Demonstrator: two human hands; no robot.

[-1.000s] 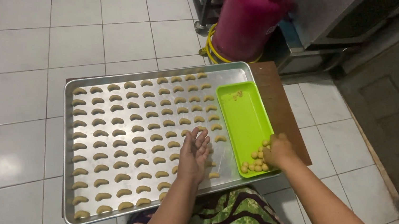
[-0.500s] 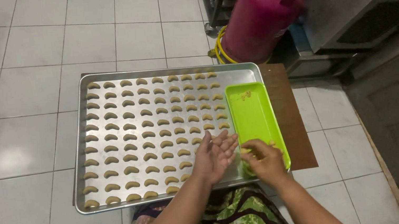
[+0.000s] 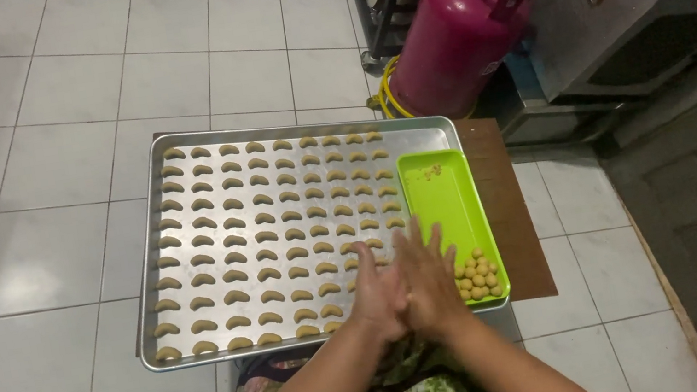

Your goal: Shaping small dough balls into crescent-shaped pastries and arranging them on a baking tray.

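1. Nearest to us, a patterned green cloth (image 3: pixel 417 390) lies across the lap, and both forearms reach forward over it.
2. Our left hand (image 3: pixel 379 289) and our right hand (image 3: pixel 428 276) are pressed palm to palm over the near edge of the baking tray (image 3: pixel 144 256), fingers stretched out and slightly fanned. We cannot tell whether anything lies between the palms, since they hide whatever might be there.
3. Just beside our right hand, a heap of small round dough balls (image 3: pixel 478 275) sits in the near end of the green plastic tray (image 3: pixel 442 200). The far end of that tray holds only a few crumbs.
4. The green plastic tray lies lengthwise along the right edge of the baking tray, overlapping its rim.
5. The baking tray is metal and carries neat rows of crescent-shaped dough pieces (image 3: pixel 260 228), running from its near edge to its far edge. The rows reach the far left corner; the near right corner is hidden by our hands.
6. Under the two trays a brown wooden board (image 3: pixel 512 226) shows along the right side, resting on the white tiled floor (image 3: pixel 20 183).
7. Farther off, past the far right corner of the board, stands a pink gas cylinder (image 3: pixel 462 29) with a yellow hose (image 3: pixel 386 97) coiled at its base.
8. Farthest right stands a steel cabinet (image 3: pixel 636 10).
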